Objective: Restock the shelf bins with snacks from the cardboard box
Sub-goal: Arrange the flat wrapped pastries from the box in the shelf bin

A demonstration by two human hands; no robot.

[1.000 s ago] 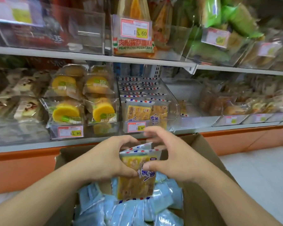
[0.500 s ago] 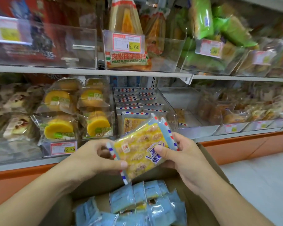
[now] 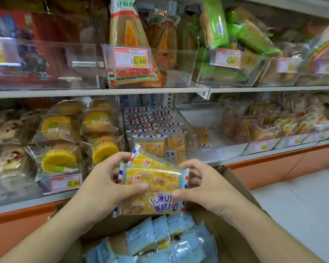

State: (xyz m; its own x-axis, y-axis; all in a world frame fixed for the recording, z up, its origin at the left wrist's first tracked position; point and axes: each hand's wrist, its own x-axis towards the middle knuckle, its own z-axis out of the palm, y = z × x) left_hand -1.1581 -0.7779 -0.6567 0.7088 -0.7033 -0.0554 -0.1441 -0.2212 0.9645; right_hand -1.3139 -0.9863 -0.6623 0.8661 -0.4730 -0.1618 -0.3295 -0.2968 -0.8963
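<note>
A small stack of yellow cake-slice packets with red-and-blue striped edges is held between both hands, just above the open cardboard box. My left hand grips the stack's left side, thumb across the front. My right hand pinches the right side. Directly behind the stack, on the lower shelf, stands a clear bin filled with several packets of the same kind. Inside the box lie several more packets with their light-blue backs up.
Round yellow cakes fill the bin to the left. A nearly bare clear bin stands to the right, then bins of bread. The upper shelf carries bins of pizza cake and green-wrapped snacks. White floor shows at right.
Both hands lifted the packets out of the box and up toward the shelf bin. The stack, tilted half a second ago, now lies nearly level with its front facing me.
</note>
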